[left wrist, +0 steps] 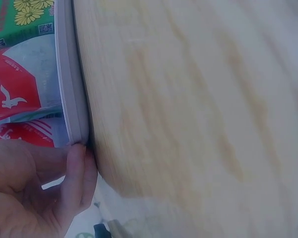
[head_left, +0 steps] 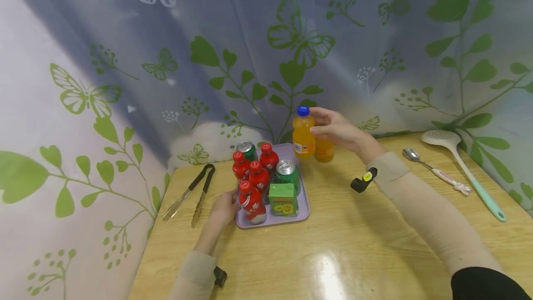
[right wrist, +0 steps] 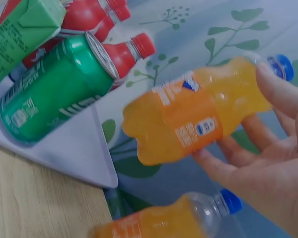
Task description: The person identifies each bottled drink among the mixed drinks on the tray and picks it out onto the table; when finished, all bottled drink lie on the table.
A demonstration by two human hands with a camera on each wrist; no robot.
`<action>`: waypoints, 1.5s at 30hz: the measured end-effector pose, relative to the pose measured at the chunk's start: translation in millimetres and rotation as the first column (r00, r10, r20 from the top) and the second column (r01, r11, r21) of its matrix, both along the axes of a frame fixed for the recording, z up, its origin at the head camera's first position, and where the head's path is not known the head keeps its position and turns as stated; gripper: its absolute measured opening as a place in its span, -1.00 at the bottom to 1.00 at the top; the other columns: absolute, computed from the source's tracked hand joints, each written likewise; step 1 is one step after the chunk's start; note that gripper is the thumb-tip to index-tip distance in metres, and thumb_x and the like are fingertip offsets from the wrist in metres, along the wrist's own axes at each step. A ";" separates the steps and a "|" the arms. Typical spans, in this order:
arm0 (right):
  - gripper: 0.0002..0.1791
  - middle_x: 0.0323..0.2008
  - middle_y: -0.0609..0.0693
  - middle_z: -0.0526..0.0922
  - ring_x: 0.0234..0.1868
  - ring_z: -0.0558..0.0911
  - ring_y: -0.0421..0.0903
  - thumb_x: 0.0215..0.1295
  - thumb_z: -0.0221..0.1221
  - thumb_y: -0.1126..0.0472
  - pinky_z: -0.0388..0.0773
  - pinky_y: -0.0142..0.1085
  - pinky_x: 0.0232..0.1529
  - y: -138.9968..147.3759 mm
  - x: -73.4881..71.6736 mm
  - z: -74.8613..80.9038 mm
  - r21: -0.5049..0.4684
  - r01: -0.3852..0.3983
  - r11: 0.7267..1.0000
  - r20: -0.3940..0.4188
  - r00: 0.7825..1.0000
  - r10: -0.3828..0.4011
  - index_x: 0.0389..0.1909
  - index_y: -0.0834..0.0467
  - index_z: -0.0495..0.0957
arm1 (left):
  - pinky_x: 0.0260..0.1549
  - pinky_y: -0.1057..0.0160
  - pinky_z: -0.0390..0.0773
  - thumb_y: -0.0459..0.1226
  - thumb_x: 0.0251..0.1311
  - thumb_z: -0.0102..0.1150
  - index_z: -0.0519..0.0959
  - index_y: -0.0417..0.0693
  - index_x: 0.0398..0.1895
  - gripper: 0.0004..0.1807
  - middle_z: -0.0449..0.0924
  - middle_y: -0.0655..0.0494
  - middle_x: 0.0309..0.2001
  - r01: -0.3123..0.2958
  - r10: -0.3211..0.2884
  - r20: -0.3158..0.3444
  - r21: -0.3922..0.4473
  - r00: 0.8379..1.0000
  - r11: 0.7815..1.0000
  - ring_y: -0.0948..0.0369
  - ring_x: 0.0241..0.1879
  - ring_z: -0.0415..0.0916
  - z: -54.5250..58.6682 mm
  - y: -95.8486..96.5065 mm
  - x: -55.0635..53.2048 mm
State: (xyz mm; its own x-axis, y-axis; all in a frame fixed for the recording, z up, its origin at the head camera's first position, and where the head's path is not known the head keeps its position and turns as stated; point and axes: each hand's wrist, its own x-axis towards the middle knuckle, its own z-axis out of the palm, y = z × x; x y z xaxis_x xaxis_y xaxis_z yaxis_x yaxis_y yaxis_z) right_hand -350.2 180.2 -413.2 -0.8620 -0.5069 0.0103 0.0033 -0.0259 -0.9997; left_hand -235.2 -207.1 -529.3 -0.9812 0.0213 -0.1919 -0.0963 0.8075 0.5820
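My right hand (head_left: pixel 336 126) holds an orange soda bottle (head_left: pixel 303 139) with a blue cap. Thumb and fingers grip its upper part, and its base hangs over the far right corner of a lilac tray (head_left: pixel 306 207). A second orange soda bottle (right wrist: pixel 154 224) stands just right of the tray, partly behind this hand in the head view. At the tray's near left corner, my left hand (head_left: pixel 225 207) pinches the rim between thumb and fingers. Several red bottles (head_left: pixel 252 203), green cans (right wrist: pixel 57 89) and a green drink carton (head_left: pixel 284 200) stand on the tray.
Black-handled tongs (head_left: pixel 199 189) lie left of the tray. On the right are a small spoon (head_left: pixel 433 168) with a pink handle and a slotted ladle (head_left: pixel 468 165) with a mint-green handle end. A patterned curtain (head_left: pixel 258 59) rises behind the wooden table (head_left: pixel 354 244).
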 end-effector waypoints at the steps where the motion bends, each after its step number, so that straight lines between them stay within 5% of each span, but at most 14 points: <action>1: -0.27 0.51 0.16 0.42 0.29 0.61 -0.13 0.49 0.15 0.40 0.61 -0.23 0.35 2.5 -0.3 -0.6 0.000 -0.009 1.000 -0.003 1.000 0.009 0.62 0.11 0.19 | -0.58 0.29 0.49 -0.41 0.31 0.21 0.40 -0.26 0.51 -0.33 0.62 -0.04 -0.38 0.001 -0.001 0.000 0.001 1.000 1.000 0.17 -0.50 0.49 -0.3 -0.1 0.2; 9: -0.36 0.25 -0.09 0.69 0.24 0.68 -0.06 0.45 0.12 0.45 0.64 -0.17 0.31 23.8 6.2 1.8 -0.032 -0.152 0.988 -0.060 0.987 0.150 0.50 0.02 0.35 | -0.56 0.30 0.53 -0.43 0.31 0.17 0.39 -0.27 0.52 -0.33 0.69 -0.11 -0.24 -0.005 0.005 0.010 0.009 1.000 1.000 0.17 -0.46 0.54 -1.0 -0.2 1.1; 20: -0.42 0.20 -0.11 0.75 0.17 0.73 -0.12 0.47 0.09 0.52 0.67 -0.20 0.28 57.0 5.7 1.2 -0.135 -0.329 0.935 -0.105 0.943 0.316 0.35 -0.07 0.54 | -0.56 0.30 0.46 -0.42 0.29 0.19 0.42 -0.26 0.50 -0.34 0.62 -0.04 -0.38 0.002 -0.002 -0.014 -0.007 1.000 1.000 0.16 -0.47 0.49 -2.7 -1.3 1.1; 35: -0.39 0.23 -0.09 0.73 0.21 0.72 -0.13 0.48 0.06 0.54 0.68 -0.25 0.26 113.5 4.2 -7.8 -0.171 -0.292 0.941 -0.099 0.955 0.279 0.38 -0.07 0.52 | -0.58 0.32 0.47 -0.40 0.29 0.18 0.42 -0.26 0.50 -0.34 0.65 -0.06 -0.35 0.015 -0.015 -0.015 -0.018 1.000 1.000 0.18 -0.50 0.49 2.1 -1.0 0.6; 45: -0.43 0.28 -0.16 0.66 0.22 0.69 -0.17 0.59 -0.02 0.45 0.68 -0.24 0.22 142.2 -1.4 -24.8 -0.207 -0.164 0.964 -0.066 0.986 0.154 0.45 -0.11 0.44 | -0.63 0.33 0.45 -0.40 0.31 0.15 0.39 -0.27 0.52 -0.34 0.63 -0.05 -0.35 0.009 -0.009 0.006 0.019 1.000 1.000 0.22 -0.56 0.46 -0.9 0.7 1.1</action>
State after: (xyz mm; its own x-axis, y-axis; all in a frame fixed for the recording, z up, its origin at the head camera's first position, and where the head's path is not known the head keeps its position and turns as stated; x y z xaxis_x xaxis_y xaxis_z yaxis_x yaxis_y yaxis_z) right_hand -351.6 322.3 -438.1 -0.7661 -0.6192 0.1720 -0.0241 -0.2397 -0.9706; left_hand -234.1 -206.4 -530.2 -0.9797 0.0343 -0.1974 -0.0923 0.7970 0.5969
